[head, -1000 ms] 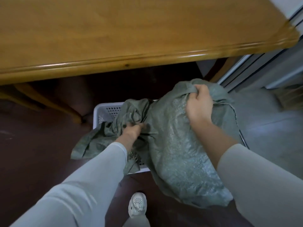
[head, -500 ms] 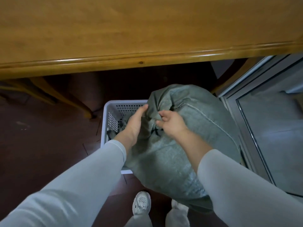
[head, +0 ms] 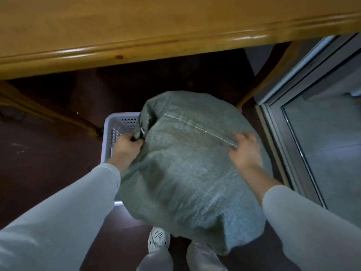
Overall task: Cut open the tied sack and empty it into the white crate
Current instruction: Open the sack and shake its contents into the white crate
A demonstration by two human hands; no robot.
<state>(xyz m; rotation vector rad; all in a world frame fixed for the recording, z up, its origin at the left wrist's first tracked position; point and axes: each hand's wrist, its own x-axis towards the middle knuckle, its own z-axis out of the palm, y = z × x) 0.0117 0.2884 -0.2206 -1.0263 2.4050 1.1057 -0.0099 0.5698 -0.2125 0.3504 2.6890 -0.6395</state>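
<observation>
A bulky grey-green woven sack (head: 187, 169) lies over the white perforated crate (head: 115, 126) on the dark floor, hiding most of it. My left hand (head: 127, 145) grips the bunched fabric at the sack's left edge, above the crate's left side. My right hand (head: 244, 147) rests on the sack's upper right, fingers curled at the end of a stitched seam (head: 195, 127). What the crate holds is hidden.
A wooden table (head: 156, 32) overhangs the far side, with its legs (head: 48, 112) left of the crate and at the right (head: 269, 75). A glass sliding door with a metal frame (head: 293, 145) stands to the right. My white shoe (head: 158, 239) is below the sack.
The sack has been turned and now lies full and rounded over the crate. My right hand moved from the middle to the sack's right side; my left hand shifted to the left edge.
</observation>
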